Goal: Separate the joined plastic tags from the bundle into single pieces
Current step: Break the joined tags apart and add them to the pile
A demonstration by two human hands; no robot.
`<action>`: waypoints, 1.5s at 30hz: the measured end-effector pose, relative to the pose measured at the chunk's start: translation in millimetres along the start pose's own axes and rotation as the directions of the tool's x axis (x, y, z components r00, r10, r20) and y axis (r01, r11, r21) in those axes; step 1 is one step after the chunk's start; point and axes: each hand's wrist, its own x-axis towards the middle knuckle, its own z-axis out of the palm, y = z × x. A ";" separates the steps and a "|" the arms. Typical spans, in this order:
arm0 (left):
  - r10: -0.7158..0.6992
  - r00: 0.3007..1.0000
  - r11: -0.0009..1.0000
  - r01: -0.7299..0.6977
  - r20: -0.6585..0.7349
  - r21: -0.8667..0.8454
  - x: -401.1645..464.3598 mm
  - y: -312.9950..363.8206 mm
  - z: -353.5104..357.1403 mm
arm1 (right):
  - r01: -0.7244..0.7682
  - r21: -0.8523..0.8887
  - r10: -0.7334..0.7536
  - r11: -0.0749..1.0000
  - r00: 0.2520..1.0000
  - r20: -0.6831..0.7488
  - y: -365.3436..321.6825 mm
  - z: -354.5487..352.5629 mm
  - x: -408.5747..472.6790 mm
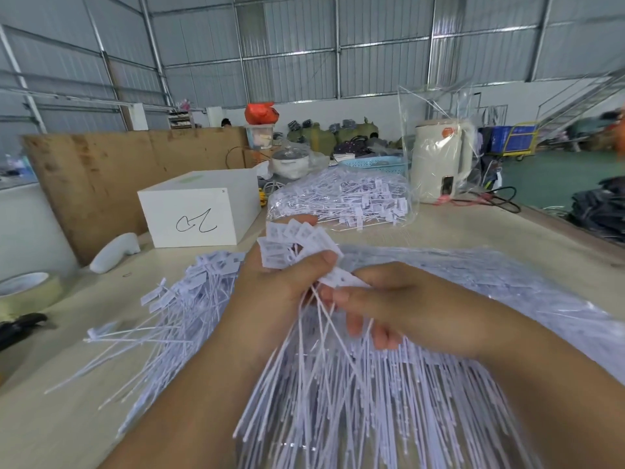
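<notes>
Your left hand [284, 272] gripped the bundle of joined tags [297, 245] by their heads, while your right hand [389, 299] pinched one tag [341, 277] at its edge. A loose pile of separated tags [176, 309] lay to the left on the table [50, 418], but the sealed bag of tags [341, 198] beyond suggested most work remained.

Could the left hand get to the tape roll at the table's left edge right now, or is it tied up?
Probably not right away. The left hand grips the bundle of tags, so it would have to drop them first. The path over to the tape roll looks open, crossing only loose tags lying flat.
</notes>
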 end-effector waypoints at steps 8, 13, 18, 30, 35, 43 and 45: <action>-0.035 0.999 0.994 0.035 -0.005 -0.108 -1.0 -0.7 3.1 | 0.077 0.175 -0.063 0.982 0.994 -0.084 -2.3 -1.2 0.5; -0.038 0.998 0.988 0.031 -0.046 -0.149 -0.5 0.6 5.0 | 0.069 0.211 -0.016 0.975 0.970 -0.243 -6.1 11.6 5.3; -0.012 0.993 0.982 -0.010 -0.114 -0.191 -1.1 0.8 6.0 | 0.152 0.163 -0.083 0.975 0.927 -0.367 -9.4 24.0 6.4; -0.075 0.967 0.972 0.016 -0.245 -0.235 2.7 6.2 -0.5 | 0.191 0.247 0.012 0.950 0.768 -0.641 -1.2 -5.0 5.8; -0.014 0.994 1.000 0.014 -0.107 -0.004 -4.6 -4.5 7.4 | 0.133 0.029 -0.113 0.991 0.921 -0.372 -1.2 22.3 7.8; -0.049 0.999 0.999 0.049 0.021 -0.012 -4.7 -5.1 9.4 | 0.125 0.052 -0.102 0.991 0.941 -0.322 2.8 27.9 6.7; -0.098 0.991 0.992 0.105 0.091 -0.077 -5.7 -3.3 11.8 | 0.170 0.037 -0.145 0.985 0.920 -0.365 4.2 29.0 7.6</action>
